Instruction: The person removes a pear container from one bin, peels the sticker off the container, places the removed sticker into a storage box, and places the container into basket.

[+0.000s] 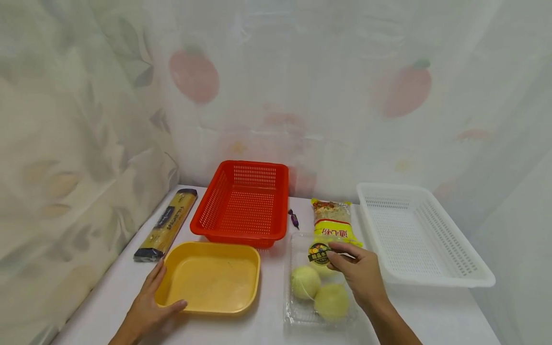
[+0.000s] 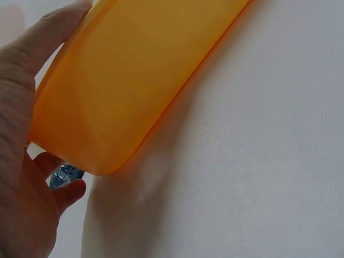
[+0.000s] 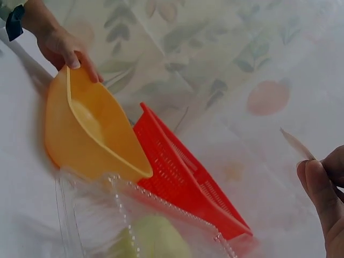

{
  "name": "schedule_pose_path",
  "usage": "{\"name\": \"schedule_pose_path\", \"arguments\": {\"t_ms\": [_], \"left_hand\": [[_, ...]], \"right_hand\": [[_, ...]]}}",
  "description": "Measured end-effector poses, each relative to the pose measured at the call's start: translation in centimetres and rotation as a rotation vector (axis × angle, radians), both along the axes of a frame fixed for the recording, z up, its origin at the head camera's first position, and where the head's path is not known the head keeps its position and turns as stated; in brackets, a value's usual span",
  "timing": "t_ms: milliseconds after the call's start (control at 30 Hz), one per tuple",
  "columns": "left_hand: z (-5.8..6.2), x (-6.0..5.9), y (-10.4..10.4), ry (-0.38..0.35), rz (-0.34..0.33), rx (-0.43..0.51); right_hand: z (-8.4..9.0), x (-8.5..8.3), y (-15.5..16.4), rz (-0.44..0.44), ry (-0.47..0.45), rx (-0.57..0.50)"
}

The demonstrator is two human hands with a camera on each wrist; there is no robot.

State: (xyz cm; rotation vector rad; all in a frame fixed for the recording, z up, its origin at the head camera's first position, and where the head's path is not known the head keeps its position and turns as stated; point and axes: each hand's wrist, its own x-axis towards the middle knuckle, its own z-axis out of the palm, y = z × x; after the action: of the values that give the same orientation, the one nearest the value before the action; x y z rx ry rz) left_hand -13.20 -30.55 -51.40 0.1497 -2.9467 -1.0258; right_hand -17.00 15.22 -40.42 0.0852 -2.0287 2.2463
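Observation:
My left hand (image 1: 145, 306) grips the left end of a yellow plastic basin (image 1: 211, 282), thumb at the near rim and fingers along the outer side. In the left wrist view, the basin's orange-looking wall (image 2: 134, 75) slopes above the white table. With thumb and fingertips, my right hand (image 1: 362, 275) pinches a round black sticker (image 1: 318, 255) with a fruit picture. It appears edge-on as a thin label (image 3: 296, 143) in the right wrist view. Beneath this hand lies a clear plastic clamshell box (image 1: 293, 316) containing pale yellow-green round fruits (image 1: 331, 302).
Behind the basin stands a red perforated basket (image 1: 246, 211). A spaghetti pack (image 1: 168, 225) lies at the left. Beyond the clamshell are a small purple-wrapped candy (image 1: 294, 219) and a yellow-ended food bag (image 1: 332, 218). A white perforated basket (image 1: 418, 239) occupies the right side.

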Motion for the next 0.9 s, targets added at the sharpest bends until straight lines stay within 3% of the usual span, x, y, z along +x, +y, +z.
{"name": "schedule_pose_path", "arguments": {"t_ms": [567, 900], "left_hand": [[0.1, 0.0, 0.0, -0.052, 0.014, -0.003], [-0.2, -0.1, 0.0, -0.055, 0.017, 0.014]], "right_hand": [[2.1, -0.1, -4.8, 0.142, 0.042, -0.041], [2.1, -1.1, -8.0, 0.195, 0.059, 0.001]]}}
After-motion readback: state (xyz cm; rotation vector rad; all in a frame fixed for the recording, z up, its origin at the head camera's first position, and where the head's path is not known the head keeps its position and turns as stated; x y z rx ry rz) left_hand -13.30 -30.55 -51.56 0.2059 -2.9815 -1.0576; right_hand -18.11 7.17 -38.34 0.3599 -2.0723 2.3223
